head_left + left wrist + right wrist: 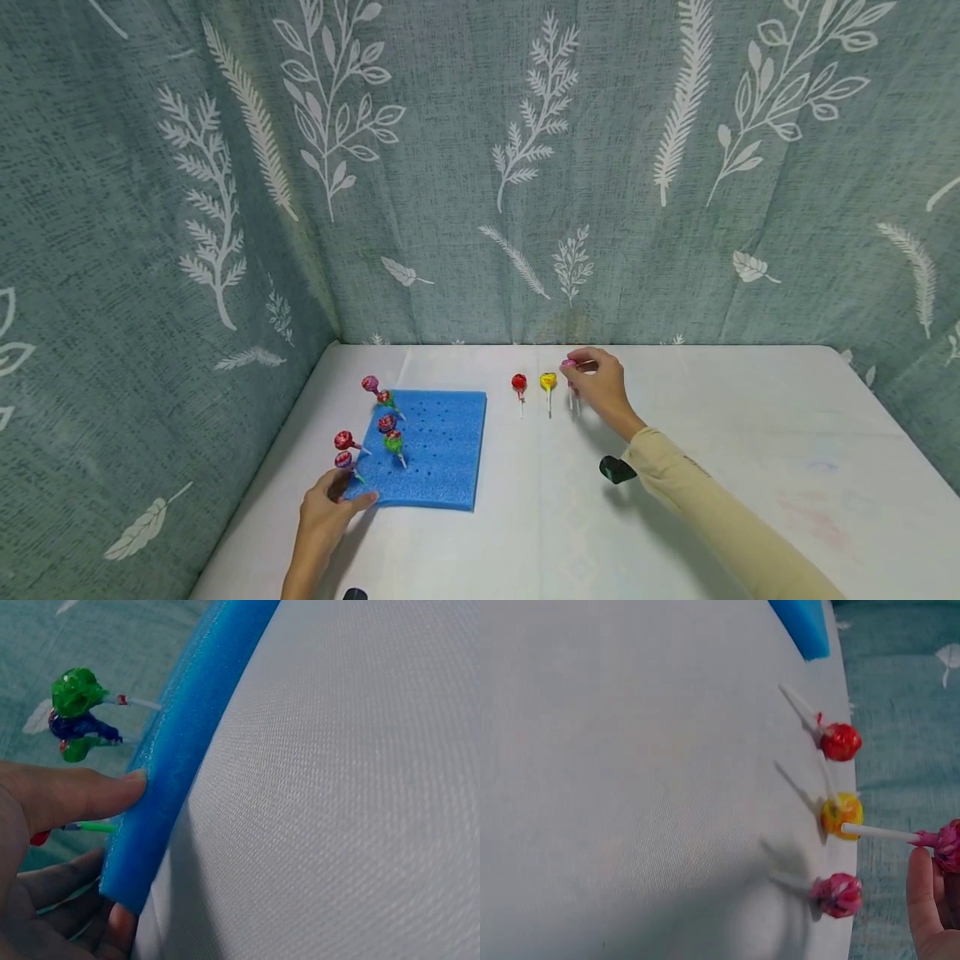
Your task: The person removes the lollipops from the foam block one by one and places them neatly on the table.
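Note:
My right hand [606,390] pinches a pink-wrapped lollipop [946,844] by its candy end, its white stick pointing left in the right wrist view. On the table close by, another pink lollipop [838,895] lies beside a yellow lollipop [548,380] and a red lollipop [519,382]. At the near left corner of a blue foam block [446,454], my left hand [322,515] grips the edge, thumb on the near side and fingers around the left side. Several lollipops stand stuck by their sticks in the block's left part, among them a green lollipop [77,692].
Rows of small holes mark the foam's top. A black object [617,470] shows at the right sleeve's cuff, and another dark one [356,594] at the bottom edge. The white table [750,417] meets a leaf-patterned curtain [465,167] behind and at the left.

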The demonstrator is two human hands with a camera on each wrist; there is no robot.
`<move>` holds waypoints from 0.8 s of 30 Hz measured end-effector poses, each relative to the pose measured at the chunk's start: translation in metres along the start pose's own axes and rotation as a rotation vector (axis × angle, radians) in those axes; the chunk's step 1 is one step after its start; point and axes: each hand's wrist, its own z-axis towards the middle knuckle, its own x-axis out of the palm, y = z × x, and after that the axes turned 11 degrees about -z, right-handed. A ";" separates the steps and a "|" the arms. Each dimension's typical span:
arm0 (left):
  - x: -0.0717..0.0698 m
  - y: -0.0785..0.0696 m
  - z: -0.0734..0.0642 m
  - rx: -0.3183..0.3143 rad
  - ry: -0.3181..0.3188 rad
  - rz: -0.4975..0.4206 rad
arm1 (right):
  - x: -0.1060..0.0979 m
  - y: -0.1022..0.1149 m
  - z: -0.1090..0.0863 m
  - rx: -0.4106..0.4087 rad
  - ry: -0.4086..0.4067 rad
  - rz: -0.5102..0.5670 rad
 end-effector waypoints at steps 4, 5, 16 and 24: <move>0.000 -0.001 -0.001 -0.004 -0.006 0.000 | -0.004 -0.003 0.001 0.021 0.013 -0.004; 0.000 -0.001 -0.001 -0.005 -0.006 -0.001 | -0.005 -0.004 0.002 0.038 0.024 -0.005; 0.001 -0.002 -0.001 -0.013 -0.012 -0.022 | 0.024 -0.077 0.026 0.003 -0.065 -0.052; 0.002 -0.002 -0.001 -0.011 -0.009 -0.033 | 0.027 -0.094 0.033 0.058 -0.059 -0.094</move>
